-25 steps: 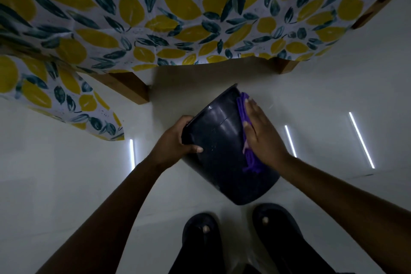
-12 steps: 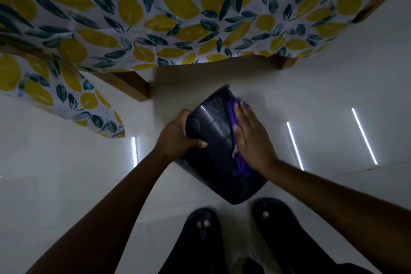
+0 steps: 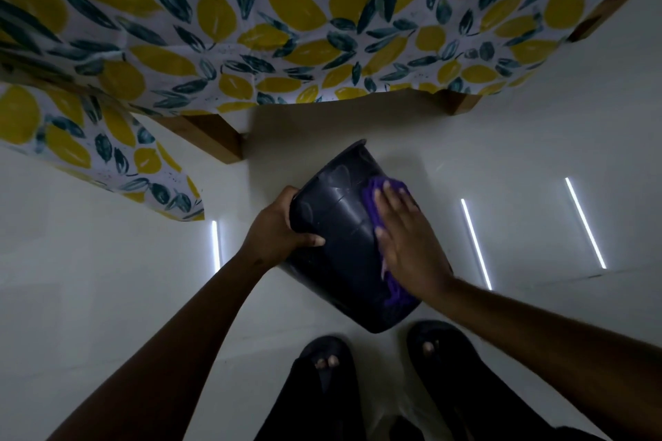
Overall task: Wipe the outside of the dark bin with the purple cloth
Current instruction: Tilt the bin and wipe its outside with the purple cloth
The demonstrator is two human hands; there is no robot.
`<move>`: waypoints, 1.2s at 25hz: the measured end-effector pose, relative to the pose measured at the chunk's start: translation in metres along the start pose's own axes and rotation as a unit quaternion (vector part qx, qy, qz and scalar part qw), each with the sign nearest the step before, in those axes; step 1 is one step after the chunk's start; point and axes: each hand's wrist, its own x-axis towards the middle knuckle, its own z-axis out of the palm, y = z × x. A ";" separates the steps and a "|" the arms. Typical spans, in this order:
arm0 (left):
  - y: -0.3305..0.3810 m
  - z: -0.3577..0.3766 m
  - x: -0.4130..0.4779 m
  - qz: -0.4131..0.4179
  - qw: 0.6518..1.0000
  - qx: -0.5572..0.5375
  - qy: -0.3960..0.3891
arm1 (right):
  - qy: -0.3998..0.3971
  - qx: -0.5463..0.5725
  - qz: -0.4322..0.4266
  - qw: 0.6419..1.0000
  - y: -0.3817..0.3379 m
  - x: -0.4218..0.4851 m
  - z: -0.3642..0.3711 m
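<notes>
Head view, dim light: a dark bin (image 3: 344, 254) is held tilted above a pale floor (image 3: 107, 279), its outside wall facing the camera, its inside not visible and no readable label on it. The left hand (image 3: 276, 233) has a closed grip on the bin's left edge, thumb across the wall. To its right, the right hand (image 3: 408, 243) lies flat with fingers spread, pressing the purple cloth (image 3: 376, 204) against the bin; a lemon-print tablecloth (image 3: 286, 29) hangs beyond, and two dark sandals (image 3: 326, 362) sit below.
</notes>
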 end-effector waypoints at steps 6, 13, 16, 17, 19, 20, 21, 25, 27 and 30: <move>0.007 -0.001 0.006 0.007 0.998 -0.063 0.029 | 0.043 -0.091 -0.086 0.991 -0.003 0.025 -0.014; 0.018 -0.022 0.036 0.036 0.999 0.014 -0.006 | 0.060 -0.155 -0.091 0.982 -0.014 0.026 -0.007; 0.023 -0.013 0.038 0.053 0.998 0.011 0.032 | 0.053 -0.136 -0.107 0.983 -0.026 0.046 -0.009; 0.020 -0.012 0.036 0.053 0.998 0.007 0.033 | 0.050 -0.111 -0.098 0.988 -0.027 0.061 -0.012; 0.012 -0.013 0.031 0.051 0.998 0.001 0.036 | 0.049 -0.011 -0.010 0.999 -0.014 0.089 -0.020; 0.009 -0.013 0.030 0.048 0.998 -0.004 0.037 | 0.051 0.020 0.034 0.998 -0.001 0.089 -0.024; 0.009 -0.013 0.028 0.047 0.998 -0.011 0.039 | 0.054 0.026 0.056 0.997 0.011 0.079 -0.025; 0.008 -0.013 0.025 0.048 0.998 -0.014 0.031 | 0.023 -0.108 -0.073 0.991 -0.012 0.011 -0.009; 0.007 -0.014 0.026 0.055 0.998 -0.014 0.027 | 0.031 -0.133 -0.158 0.978 -0.032 0.037 -0.007; 0.007 -0.014 0.026 0.049 0.998 -0.017 0.030 | 0.040 -0.025 -0.040 0.998 -0.025 0.085 -0.023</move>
